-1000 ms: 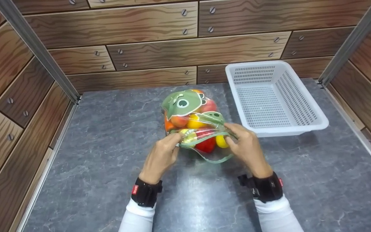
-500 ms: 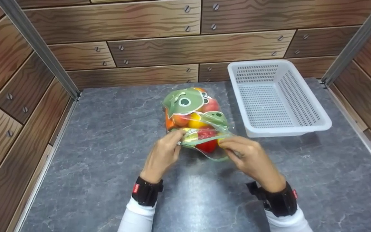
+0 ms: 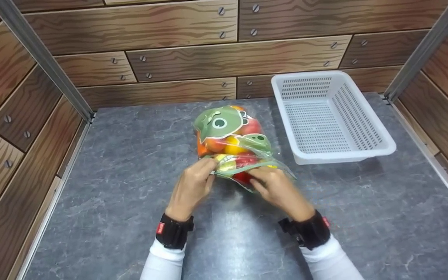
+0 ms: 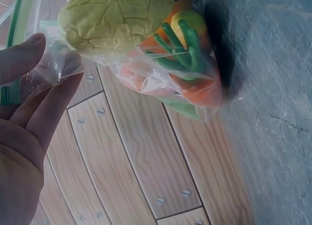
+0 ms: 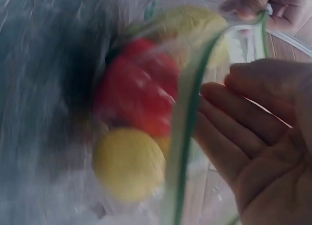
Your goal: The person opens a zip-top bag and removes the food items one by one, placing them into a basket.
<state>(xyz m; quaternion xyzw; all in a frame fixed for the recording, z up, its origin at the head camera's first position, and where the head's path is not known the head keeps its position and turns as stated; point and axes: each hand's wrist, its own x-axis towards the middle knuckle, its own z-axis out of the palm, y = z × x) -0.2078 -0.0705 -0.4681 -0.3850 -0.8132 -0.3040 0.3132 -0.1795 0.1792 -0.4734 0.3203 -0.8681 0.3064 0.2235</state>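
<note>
A clear zip bag [image 3: 214, 111] with a green cartoon print lies on the table, its mouth toward me. Through the plastic show a red pepper [image 5: 139, 86], a yellow round fruit [image 5: 127, 164], a pale green wrinkled vegetable [image 4: 114, 20] and orange pieces. My left hand [image 3: 191, 188] pinches the left corner of the bag's mouth between thumb and fingers. At the right part of the mouth is my right hand [image 3: 282, 190], fingers extended and apart in the right wrist view, tips right at the green zip strip [image 5: 187, 103]. Some fingertips are hidden behind the strip.
A white perforated plastic basket [image 3: 294, 149] stands at the back right of the bag. The grey marbled table [image 3: 138, 140] is bounded by wood-print walls [image 3: 181, 62] at the back and both sides, with metal posts in the corners.
My right hand has let go of the right corner of the bag's mouth and moved left along the opening. The left hand keeps its pinch on the left corner.
</note>
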